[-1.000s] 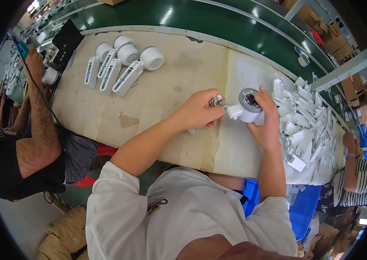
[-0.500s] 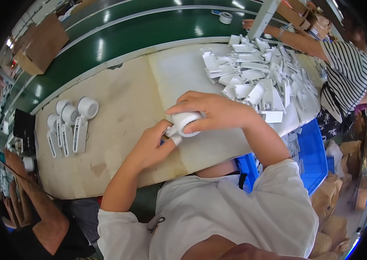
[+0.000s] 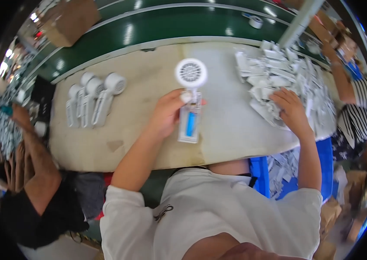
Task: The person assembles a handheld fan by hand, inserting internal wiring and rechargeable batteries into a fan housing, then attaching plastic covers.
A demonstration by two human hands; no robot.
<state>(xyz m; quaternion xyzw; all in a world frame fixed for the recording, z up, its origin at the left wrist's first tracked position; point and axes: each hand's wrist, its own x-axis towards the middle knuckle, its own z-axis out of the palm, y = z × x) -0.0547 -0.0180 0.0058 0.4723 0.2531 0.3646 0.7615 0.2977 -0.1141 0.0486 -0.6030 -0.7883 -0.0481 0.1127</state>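
- Since half a second ago the left hand [image 3: 166,115] has lifted the white handheld fan [image 3: 190,104] upright off the spot where both hands were working it, and the right hand [image 3: 291,108] has let go and moved out to the pile of white plastic parts [image 3: 279,73].
- Left hand is clenched around the fan's handle; its round grille head stands above the thumb, and the open handle shows a blue cell [image 3: 191,123] inside.
- Fingers of the left hand are hidden behind the handle, so how far they wrap cannot be seen.
- Right hand lies spread on the pile, palm down; whether it pinches a part underneath cannot be told.
- Individual parts in the pile blur together and cannot be told apart.
- Four finished fans [image 3: 92,102] lie side by side on the worktable [image 3: 140,130], well apart to the left.
- Bare tabletop lies between the held fan and that row, and below the fan to the table's near edge.
- Behind the table runs a green conveyor belt [image 3: 149,26].
- Another person's forearm [image 3: 36,151] at the left and a striped sleeve [image 3: 361,104] at the right are cut off by the dark rim.
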